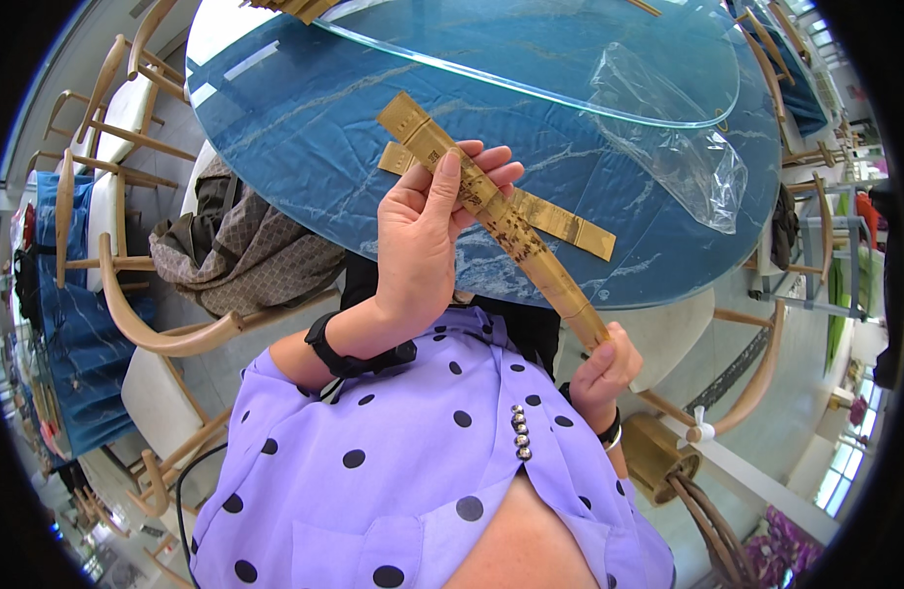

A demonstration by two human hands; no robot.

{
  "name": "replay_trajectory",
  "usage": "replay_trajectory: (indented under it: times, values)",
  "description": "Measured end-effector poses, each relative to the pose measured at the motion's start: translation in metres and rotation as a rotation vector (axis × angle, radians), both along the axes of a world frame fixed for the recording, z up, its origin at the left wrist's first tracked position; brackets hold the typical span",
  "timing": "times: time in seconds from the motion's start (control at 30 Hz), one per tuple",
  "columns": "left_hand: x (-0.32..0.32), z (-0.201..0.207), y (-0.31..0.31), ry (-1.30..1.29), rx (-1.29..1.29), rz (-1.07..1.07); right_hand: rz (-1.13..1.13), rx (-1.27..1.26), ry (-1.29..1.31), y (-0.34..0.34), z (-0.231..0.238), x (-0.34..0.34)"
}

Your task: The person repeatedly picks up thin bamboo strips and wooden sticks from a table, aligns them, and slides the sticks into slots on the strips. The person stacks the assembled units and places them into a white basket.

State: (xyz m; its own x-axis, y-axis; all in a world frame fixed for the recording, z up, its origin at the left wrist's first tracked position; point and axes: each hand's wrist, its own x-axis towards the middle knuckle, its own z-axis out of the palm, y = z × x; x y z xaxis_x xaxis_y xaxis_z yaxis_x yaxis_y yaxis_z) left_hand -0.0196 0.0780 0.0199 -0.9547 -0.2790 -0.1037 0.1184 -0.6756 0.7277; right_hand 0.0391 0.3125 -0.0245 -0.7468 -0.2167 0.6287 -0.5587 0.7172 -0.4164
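Observation:
A long, narrow gold paper sleeve (527, 245) with dark printing, like a chopstick sleeve, slants across in front of me, above the table's near edge. My left hand (420, 221) grips its upper part, thumb on top and fingers behind. At the lower right end, my right hand (609, 371) pinches the sleeve's tip. A second gold sleeve (567, 226) crosses behind the first one and my left hand. Whether it rests on the table or touches my left fingers, I cannot tell. What the sleeve contains is hidden.
The round table wears a blue marbled cover (305, 128) under a glass turntable (531, 74). A crumpled clear plastic bag (673, 147) lies at right. More gold sleeves (295, 8) sit at the far left. A patterned bag (251, 250) fills a wooden chair (177, 339) beside me.

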Motion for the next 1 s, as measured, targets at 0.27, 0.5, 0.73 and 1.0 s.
replay_trajectory:
  times: [0.27, 0.5, 0.73, 1.0]
  values:
    - [-0.007, 0.0, -0.009, 0.033, -0.058, -0.014, 0.016, -0.02, -0.038, 0.002, 0.003, 0.002]
    - [-0.005, -0.011, -0.009, 0.051, -0.077, 0.062, 0.023, -0.099, -0.182, -0.001, 0.002, 0.0]
    - [-0.006, -0.012, -0.015, 0.069, -0.097, 0.048, 0.108, -0.167, -0.249, 0.001, 0.007, -0.007]
    - [-0.012, -0.01, -0.022, 0.066, -0.127, 0.095, 0.177, -0.24, -0.295, 0.005, 0.007, -0.003]
